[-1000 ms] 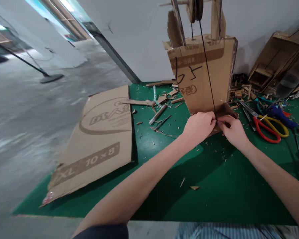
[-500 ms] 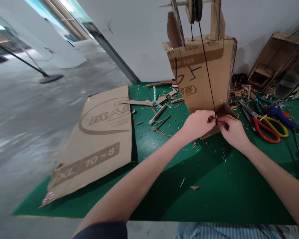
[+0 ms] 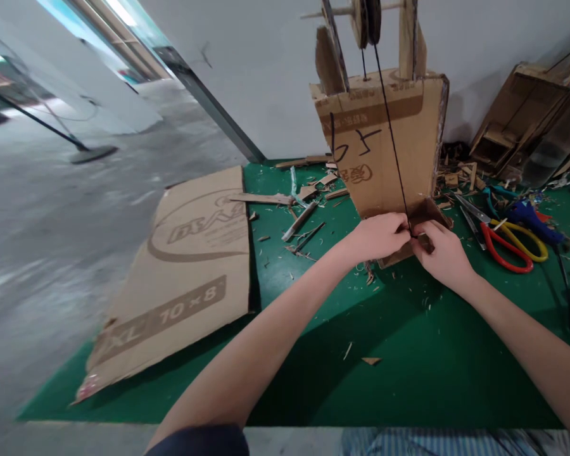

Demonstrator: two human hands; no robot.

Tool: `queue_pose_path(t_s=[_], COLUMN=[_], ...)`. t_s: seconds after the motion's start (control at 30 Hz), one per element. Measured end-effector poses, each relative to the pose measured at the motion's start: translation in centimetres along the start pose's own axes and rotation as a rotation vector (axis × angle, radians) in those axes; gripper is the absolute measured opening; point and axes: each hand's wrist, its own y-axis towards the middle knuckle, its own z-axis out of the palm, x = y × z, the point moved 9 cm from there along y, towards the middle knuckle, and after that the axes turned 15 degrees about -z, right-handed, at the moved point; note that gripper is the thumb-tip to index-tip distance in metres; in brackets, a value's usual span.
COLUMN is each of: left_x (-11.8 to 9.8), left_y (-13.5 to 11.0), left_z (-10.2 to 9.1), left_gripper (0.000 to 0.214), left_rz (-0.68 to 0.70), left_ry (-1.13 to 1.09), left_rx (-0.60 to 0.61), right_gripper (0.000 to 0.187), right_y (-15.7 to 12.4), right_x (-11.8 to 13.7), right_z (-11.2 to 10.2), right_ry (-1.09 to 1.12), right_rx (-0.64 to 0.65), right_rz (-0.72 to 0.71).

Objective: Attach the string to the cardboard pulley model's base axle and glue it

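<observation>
A black string (image 3: 392,136) runs down from a cardboard pulley wheel (image 3: 365,24) on a wooden rod at the top of a tall cardboard box (image 3: 380,152). At its lower end my left hand (image 3: 384,235) pinches the string. Close against it, my right hand (image 3: 441,253) pinches the string too, with fingertips nearly touching the left ones. What lies between the fingertips is partly hidden. Just behind and below both hands is a small open cardboard tray (image 3: 394,258) at the foot of the box.
A flat cardboard sheet (image 3: 190,253) lies on the green table (image 3: 323,380) at left. Scissors with red and yellow handles (image 3: 508,253) and a blue tool (image 3: 534,218) lie at right. Cardboard scraps (image 3: 308,193) are scattered behind. Another cardboard structure (image 3: 517,117) leans at the back right.
Both hands stay at the string's lower end, their fingers shifting slightly. The whole view has moved a little; the box and the other things stand as before.
</observation>
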Motion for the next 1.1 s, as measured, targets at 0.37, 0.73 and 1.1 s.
queue_pose_path(t_s=[0.37, 0.73, 1.1], left_x=[0.2, -1.1, -0.2], left_y=[0.7, -0.7, -0.1], left_z=[0.2, -0.9, -1.5], left_gripper=[0.023, 0.019, 0.024], left_rz=[0.04, 0.189, 0.138], left_ry=[-0.097, -0.14, -0.172], left_rx=[0.011, -0.068, -0.169], right_gripper=[0.019, 0.019, 0.026], right_y=[0.2, 0.8, 0.0], right_x=[1.3, 2.7, 2.2], right_z=[-0.3, -0.9, 0.9], right_ry=[-0.193, -0.477, -0.457], right_rx=[0.017, 0.209, 0.559], right_rz=[-0.075, -0.105, -0.106])
